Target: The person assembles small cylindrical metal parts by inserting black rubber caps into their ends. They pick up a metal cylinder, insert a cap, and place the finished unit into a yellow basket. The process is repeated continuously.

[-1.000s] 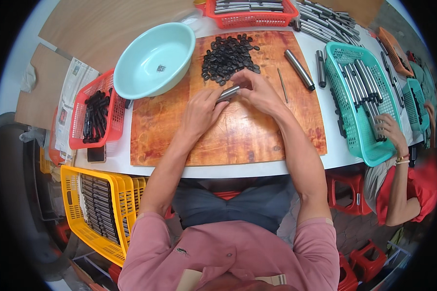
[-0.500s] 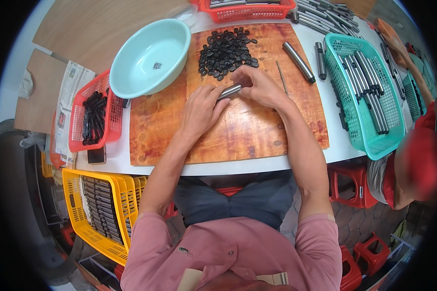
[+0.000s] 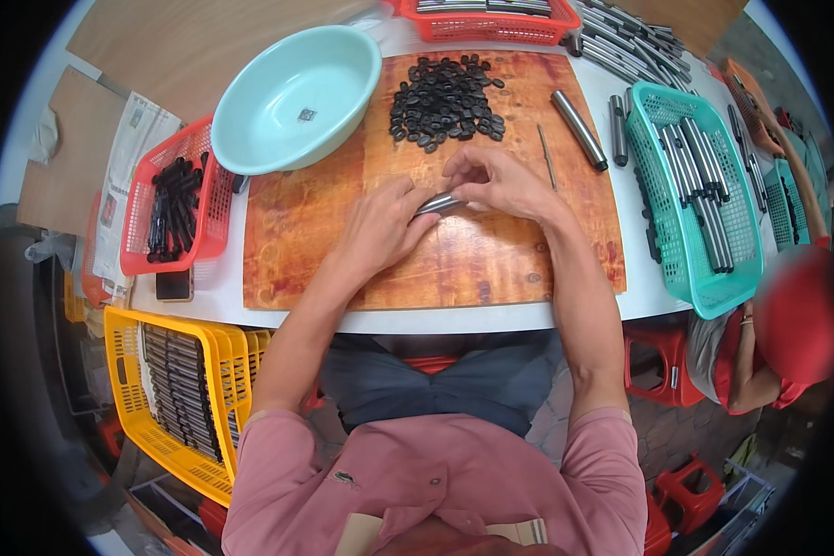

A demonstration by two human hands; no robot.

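My left hand (image 3: 380, 225) is closed around a short shiny metal tube (image 3: 438, 205), held at a slant low over the wooden board (image 3: 371, 278). At the tube's right end is my right hand (image 3: 505, 185), fingers curled and thumb pressed to that end; whether a small part sits in its fingertips is hidden. Just beyond both hands lies a heap of small black oval caps (image 3: 445, 97). A thin metal rod (image 3: 547, 156) rests to the right of my right hand, and a thicker metal tube (image 3: 579, 130) lies past it.
A pale blue basin (image 3: 287, 102) overlaps the board's far left corner. Left of it stands a red basket (image 3: 222, 208) of black parts; below, a yellow crate (image 3: 215, 408) holds tubes. A green basket (image 3: 749, 250) of tubes is at right, near a person in red (image 3: 797, 324).
My hands have shifted slightly down relative to the board, still together at the tube. Less of the tube's end is covered by my right fingers. The whole view has moved a little.
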